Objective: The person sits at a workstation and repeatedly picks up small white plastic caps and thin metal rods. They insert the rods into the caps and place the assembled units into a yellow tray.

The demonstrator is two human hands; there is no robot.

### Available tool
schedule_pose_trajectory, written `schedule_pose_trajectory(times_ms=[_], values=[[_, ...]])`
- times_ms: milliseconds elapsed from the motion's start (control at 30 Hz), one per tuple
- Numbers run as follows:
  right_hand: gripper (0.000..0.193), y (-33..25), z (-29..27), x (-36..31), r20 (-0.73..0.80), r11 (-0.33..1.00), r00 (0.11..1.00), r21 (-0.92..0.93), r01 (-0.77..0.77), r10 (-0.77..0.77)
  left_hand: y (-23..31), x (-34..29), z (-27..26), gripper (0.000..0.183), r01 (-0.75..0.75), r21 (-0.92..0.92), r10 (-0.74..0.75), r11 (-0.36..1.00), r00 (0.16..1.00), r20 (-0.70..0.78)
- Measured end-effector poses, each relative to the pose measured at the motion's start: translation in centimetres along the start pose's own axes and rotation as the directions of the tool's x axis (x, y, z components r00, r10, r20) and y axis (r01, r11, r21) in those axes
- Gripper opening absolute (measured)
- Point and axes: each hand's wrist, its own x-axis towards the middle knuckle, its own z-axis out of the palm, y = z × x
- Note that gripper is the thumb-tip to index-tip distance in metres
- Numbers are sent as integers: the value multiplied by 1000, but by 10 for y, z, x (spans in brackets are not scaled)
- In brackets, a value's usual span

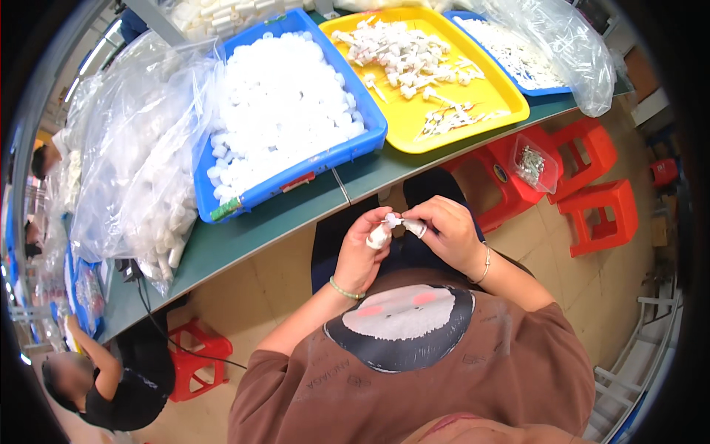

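My left hand (361, 251) and my right hand (448, 231) meet in front of my chest, above my lap. Pinched between their fingertips is a small white plastic piece (393, 220); its exact kind is too small to make out. White wrapping, like a finger cover (379, 237), shows at a left fingertip, and a similar white cover (416, 227) at the right fingertips. Beyond my hands, on the green table (259, 237), stand a blue bin (296, 172) heaped with white plastic caps (285, 103) and a yellow tray (473, 133) with small white parts on thin stems (407, 55).
Bagged white tubes (137, 170) lie at the left. Another blue tray (551, 92) sits far right, beside a clear bag (569, 52). Red stools (603, 218) stand at the right, one bearing a clear box of metal pieces (532, 164). A seated person (118, 385) works at lower left.
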Motion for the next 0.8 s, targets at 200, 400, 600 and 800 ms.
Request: schedule_pose_trajectory(times_ms=[200,400,600,800], values=[[16,27,-57,112,-215,965,972,-261,38,-97,-7,4,-9,29,147,-232,-165,962,984,-62],[18,83,-92,191,-189,924,965,-370,101,-181,-16,8,-28,24,254,-441,-346,861,928,-140],[14,83,-125,136,123,896,921,-310,-318,370,-8,8,-13,27,283,-247,-324,927,935,-145],[12,60,-121,126,298,948,925,-281,-149,234,-5,9,-9,32,305,-125,-316,944,945,-85]])
